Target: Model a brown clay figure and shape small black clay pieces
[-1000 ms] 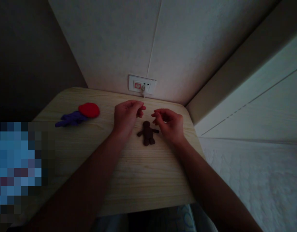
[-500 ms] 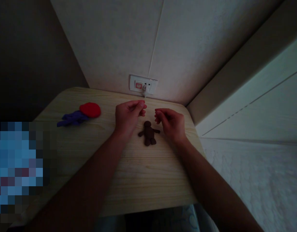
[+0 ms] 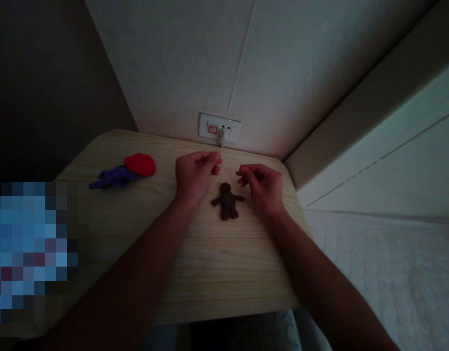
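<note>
A small brown clay figure point(image 3: 228, 201) with a round head, two arms and two legs lies on the wooden table between my hands. My left hand point(image 3: 195, 176) is above and left of it, thumb and fingertips pinched together. On the other side, my right hand point(image 3: 263, 186) is also closed in a pinch, near the figure's right arm. Anything held in either pinch is too small or too hidden to make out. Neither hand appears to touch the figure.
A red clay disc point(image 3: 140, 165) rests against a lumpy purple clay piece point(image 3: 113, 177) at the table's left. Behind the table point(image 3: 224, 273), a wall socket point(image 3: 220, 128) holds a plug. A pale quilted surface point(image 3: 359, 273) lies at right; a pixelated patch covers the lower left.
The whole view has shifted slightly, with the table's things a little further right in it. Both hands keep their pinched shape, and the figure looks unchanged.
</note>
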A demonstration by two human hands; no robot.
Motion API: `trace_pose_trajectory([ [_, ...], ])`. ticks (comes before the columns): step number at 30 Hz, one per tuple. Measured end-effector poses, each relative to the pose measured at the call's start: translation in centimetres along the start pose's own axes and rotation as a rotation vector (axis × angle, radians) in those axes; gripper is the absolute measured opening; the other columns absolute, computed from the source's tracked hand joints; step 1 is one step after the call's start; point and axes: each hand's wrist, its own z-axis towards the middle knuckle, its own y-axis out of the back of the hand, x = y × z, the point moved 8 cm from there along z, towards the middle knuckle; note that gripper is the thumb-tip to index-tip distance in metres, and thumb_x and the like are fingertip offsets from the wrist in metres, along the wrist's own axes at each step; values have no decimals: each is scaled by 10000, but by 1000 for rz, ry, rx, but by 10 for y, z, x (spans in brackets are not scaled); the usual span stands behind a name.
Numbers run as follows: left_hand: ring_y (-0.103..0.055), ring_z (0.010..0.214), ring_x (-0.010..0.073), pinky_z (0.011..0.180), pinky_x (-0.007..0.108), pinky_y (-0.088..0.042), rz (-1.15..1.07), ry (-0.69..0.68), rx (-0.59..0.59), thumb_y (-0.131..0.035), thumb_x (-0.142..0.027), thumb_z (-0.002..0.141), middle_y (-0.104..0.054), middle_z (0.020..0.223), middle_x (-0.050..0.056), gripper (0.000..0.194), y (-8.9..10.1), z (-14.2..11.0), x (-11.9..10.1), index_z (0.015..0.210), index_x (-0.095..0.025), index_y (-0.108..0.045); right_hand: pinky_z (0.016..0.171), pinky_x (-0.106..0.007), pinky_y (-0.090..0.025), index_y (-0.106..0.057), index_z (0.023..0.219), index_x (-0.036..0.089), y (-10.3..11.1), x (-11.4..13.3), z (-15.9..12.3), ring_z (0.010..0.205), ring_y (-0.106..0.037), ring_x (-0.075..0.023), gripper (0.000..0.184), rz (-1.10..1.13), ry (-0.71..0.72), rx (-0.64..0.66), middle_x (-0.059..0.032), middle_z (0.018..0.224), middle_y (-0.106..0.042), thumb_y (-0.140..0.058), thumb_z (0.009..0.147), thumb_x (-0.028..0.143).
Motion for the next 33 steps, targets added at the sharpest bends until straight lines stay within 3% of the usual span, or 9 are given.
trace_pose_trajectory([
  [3,-629,567,100,573,226,-528,12,-19,-4,-766,-289,832,-756,737,44,137,0,0,-1,794,-158,-773,580,-305,-569,-719,831,212,0,2,0,581,-674,-157,405,1,16,0,-58,769,-782,-690,916,607],
  [9,-607,542,105,546,229,-497,96,-39,10,-753,-363,864,-722,672,35,232,-3,-2,-8,741,-168,-733,530,-290,-499,-650,724,226,2,3,1,526,-624,-153,509,-88,35,16,-32,649,-714,-625,933,689],
  [16,-562,503,105,506,235,-445,98,-78,9,-687,-521,921,-623,602,-1,394,-2,-3,-10,700,-198,-643,494,-305,-401,-549,517,231,9,2,0,425,-491,-133,715,-163,27,-23,-1,448,-530,-433,987,757],
  [20,-528,469,116,489,256,-396,159,-89,-10,-597,-622,952,-555,526,-12,526,1,-2,-11,614,-223,-538,492,-297,-402,-544,636,239,5,5,0,475,-503,-135,601,-96,49,7,14,517,-543,-501,976,732],
  [23,-517,465,122,502,268,-392,171,-100,-21,-585,-619,954,-537,505,-14,544,2,-2,-11,583,-229,-506,505,-284,-422,-589,779,243,3,3,2,529,-530,-135,461,-64,62,5,21,612,-595,-666,908,679],
  [27,-515,480,115,492,257,-394,98,-91,1,-667,-535,916,-549,541,-28,439,0,-1,-9,638,-231,-516,569,-296,-505,-715,842,215,0,-4,2,592,-625,-149,337,-51,31,14,-20,724,-717,-796,841,542],
  [33,-543,506,91,489,233,-413,132,-91,16,-707,-359,876,-680,690,5,236,-3,-2,-13,717,-192,-657,606,-291,-528,-789,912,193,-3,-5,0,614,-677,-153,220,-4,19,50,-29,716,-758,-734,919,406],
])
